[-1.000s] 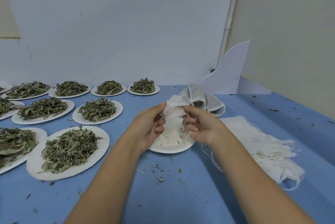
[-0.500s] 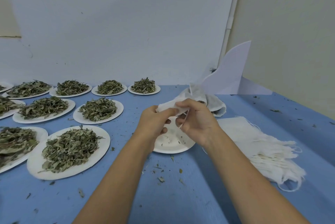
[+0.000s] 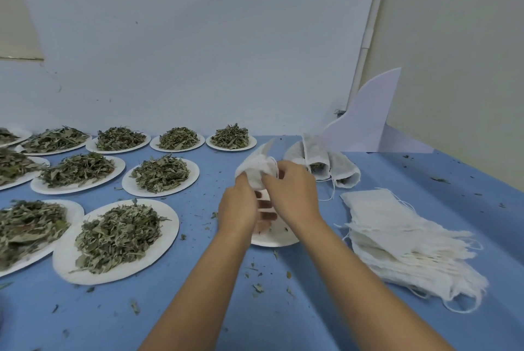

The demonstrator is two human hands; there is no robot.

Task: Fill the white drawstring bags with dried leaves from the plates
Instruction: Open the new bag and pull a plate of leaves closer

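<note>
Two hands meet over the middle of the blue table (image 3: 99, 319). The left hand (image 3: 241, 208) and the right hand (image 3: 295, 194) both have their fingers curled around one white bag (image 3: 253, 172). They pinch its soft cloth and hold it up above a nearly bare plate (image 3: 280, 237). Thin strings show at the top of the bag. Many plates of dried leaves (image 3: 63, 260) sit in rows on the left side of the table, all the way to the far edge. Some filled bags (image 3: 323, 163) lie near the far edge, just behind the hands. A pile of flat bags (image 3: 397, 231) lies by the right edge. Little leaf bits (image 3: 257, 287) dot the table near the front edge.
</note>
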